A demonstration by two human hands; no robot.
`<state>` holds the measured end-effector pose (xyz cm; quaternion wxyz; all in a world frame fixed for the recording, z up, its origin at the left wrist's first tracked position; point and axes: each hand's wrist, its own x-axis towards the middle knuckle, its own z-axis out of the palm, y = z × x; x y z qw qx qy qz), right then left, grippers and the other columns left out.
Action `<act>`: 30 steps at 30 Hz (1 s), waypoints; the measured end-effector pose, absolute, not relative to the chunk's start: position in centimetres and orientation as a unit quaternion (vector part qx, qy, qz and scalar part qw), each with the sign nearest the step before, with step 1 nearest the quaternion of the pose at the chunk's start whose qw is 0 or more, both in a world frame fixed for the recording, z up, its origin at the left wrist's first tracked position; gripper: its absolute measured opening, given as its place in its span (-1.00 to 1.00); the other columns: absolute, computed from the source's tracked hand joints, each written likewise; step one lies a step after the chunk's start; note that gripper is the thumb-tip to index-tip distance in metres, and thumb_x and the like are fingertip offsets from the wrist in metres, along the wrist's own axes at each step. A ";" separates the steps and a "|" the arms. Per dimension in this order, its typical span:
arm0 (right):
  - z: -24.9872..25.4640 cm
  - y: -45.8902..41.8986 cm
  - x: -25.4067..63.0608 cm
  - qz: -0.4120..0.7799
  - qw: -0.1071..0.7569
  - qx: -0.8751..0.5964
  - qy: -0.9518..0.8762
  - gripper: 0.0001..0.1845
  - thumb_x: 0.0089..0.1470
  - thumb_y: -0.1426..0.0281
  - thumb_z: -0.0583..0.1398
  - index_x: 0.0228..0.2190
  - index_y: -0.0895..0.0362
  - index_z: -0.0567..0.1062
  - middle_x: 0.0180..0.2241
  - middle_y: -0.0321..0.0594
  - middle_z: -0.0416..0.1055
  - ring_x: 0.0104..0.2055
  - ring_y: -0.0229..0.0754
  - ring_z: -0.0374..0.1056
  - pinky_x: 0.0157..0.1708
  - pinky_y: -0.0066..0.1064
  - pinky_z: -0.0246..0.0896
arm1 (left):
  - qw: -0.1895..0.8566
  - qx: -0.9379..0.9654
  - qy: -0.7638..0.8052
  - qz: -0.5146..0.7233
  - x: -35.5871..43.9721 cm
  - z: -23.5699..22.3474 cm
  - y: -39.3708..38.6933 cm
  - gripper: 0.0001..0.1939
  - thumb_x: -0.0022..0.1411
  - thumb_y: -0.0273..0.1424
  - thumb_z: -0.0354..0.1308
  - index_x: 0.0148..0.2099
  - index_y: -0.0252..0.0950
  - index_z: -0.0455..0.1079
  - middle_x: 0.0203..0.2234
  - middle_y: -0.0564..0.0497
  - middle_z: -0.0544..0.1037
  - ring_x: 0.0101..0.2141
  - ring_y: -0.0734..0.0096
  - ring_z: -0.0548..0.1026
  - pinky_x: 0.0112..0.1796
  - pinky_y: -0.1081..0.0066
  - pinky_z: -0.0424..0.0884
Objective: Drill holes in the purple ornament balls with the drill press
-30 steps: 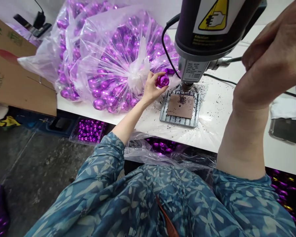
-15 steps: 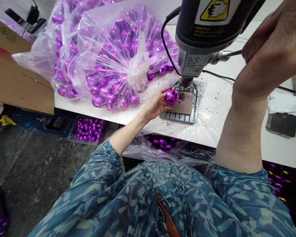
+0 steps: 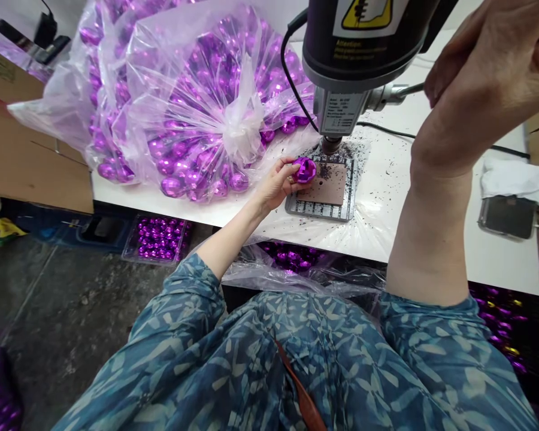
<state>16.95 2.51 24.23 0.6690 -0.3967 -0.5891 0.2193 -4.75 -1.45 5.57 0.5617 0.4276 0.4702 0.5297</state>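
Between the fingers of my left hand [image 3: 277, 184] is a shiny purple faceted ball [image 3: 305, 170], held just over the left part of a drill press base. A brown board [image 3: 330, 190] lies on that slotted metal base [image 3: 318, 211], sprinkled with dark shavings. Above it hangs the black and grey drill press [image 3: 359, 54], its chuck [image 3: 331, 145] a little right of the ball and apart from it. At the upper right my right hand [image 3: 480, 84] is closed on the drill press lever [image 3: 411, 90]; the lever's end is hidden in the fingers.
Clear plastic bags of purple balls [image 3: 193, 114] fill the table's left side. A cardboard box [image 3: 36, 149] stands at far left, a tray of purple balls [image 3: 157, 238] below. A black cable [image 3: 386, 130], white cloth [image 3: 516, 179] and dark flat case [image 3: 507, 216] lie right.
The ball in my left hand has turned and shifted slightly left relative to the board. My right hand stays on the lever. The whole view has shifted a little.
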 end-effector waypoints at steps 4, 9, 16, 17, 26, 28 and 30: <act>24.5 2.0 16.8 0.203 0.659 -0.405 -0.600 0.18 -0.43 -0.62 -0.11 -0.53 0.37 -0.08 -0.59 -0.15 -0.10 -0.49 -0.82 -0.01 -0.31 -0.68 -0.32 | 0.502 0.472 0.484 0.540 -4.4 5.3 -0.5 -0.59 0.48 -0.07 0.33 0.24 -0.09 0.43 -0.07 -0.02 0.72 -0.02 0.22 0.76 0.05 0.05 0.70; 25.0 1.5 16.7 0.206 0.653 -0.399 -0.610 0.18 -0.36 -0.63 -0.14 -0.58 0.38 -0.08 -0.61 -0.15 -0.08 -0.48 -0.80 0.08 -0.26 -0.69 -0.19 | 0.455 0.511 0.489 0.541 -3.9 4.8 -0.6 -0.52 0.43 0.03 0.37 0.21 -0.11 0.45 -0.11 -0.01 0.73 -0.02 0.25 0.76 0.08 0.19 0.65; 25.5 0.8 16.3 0.202 0.641 -0.415 -0.614 0.11 -0.24 -0.58 -0.18 -0.58 0.35 -0.12 -0.61 -0.14 -0.17 -0.50 -0.80 0.06 -0.26 -0.71 -0.15 | 0.479 0.500 0.488 0.532 -2.8 4.7 -1.1 -0.48 0.32 0.04 0.48 0.08 -0.13 0.41 -0.20 0.04 0.75 -0.12 0.30 0.76 0.03 0.29 0.64; 25.4 0.8 16.3 0.203 0.640 -0.415 -0.615 0.11 -0.27 -0.59 -0.18 -0.57 0.34 -0.11 -0.61 -0.15 -0.16 -0.50 -0.80 0.06 -0.27 -0.70 -0.15 | 0.481 0.500 0.487 0.531 -2.6 4.7 -1.1 -0.48 0.32 0.04 0.49 0.07 -0.12 0.40 -0.20 0.03 0.75 -0.13 0.30 0.76 0.02 0.28 0.65; 25.1 1.0 16.3 0.190 0.650 -0.417 -0.606 0.13 -0.44 -0.60 -0.19 -0.56 0.32 -0.13 -0.59 -0.14 -0.14 -0.47 -0.87 -0.10 -0.28 -0.69 -0.32 | 0.424 0.551 0.498 0.517 -2.0 3.8 -0.9 -0.46 0.30 0.01 0.50 0.14 -0.15 0.47 -0.05 -0.04 0.74 0.04 0.22 0.71 0.13 0.21 0.58; 25.5 0.1 16.0 0.197 0.637 -0.427 -0.611 0.12 -0.42 -0.58 -0.20 -0.57 0.35 -0.12 -0.57 -0.12 -0.14 -0.47 -0.89 -0.08 -0.23 -0.71 -0.29 | 0.409 0.566 0.499 0.513 -2.0 3.6 -0.9 -0.44 0.29 0.02 0.50 0.17 -0.14 0.50 0.02 -0.08 0.73 0.09 0.19 0.68 0.20 0.16 0.55; 25.8 -0.7 15.8 0.198 0.632 -0.436 -0.610 0.12 -0.40 -0.56 -0.21 -0.57 0.37 -0.13 -0.57 -0.12 -0.15 -0.46 -0.91 -0.13 -0.23 -0.72 -0.29 | 0.389 0.579 0.502 0.511 -2.1 3.4 -1.0 -0.42 0.26 0.03 0.52 0.18 -0.13 0.54 0.08 -0.12 0.71 0.16 0.11 0.64 0.29 0.07 0.49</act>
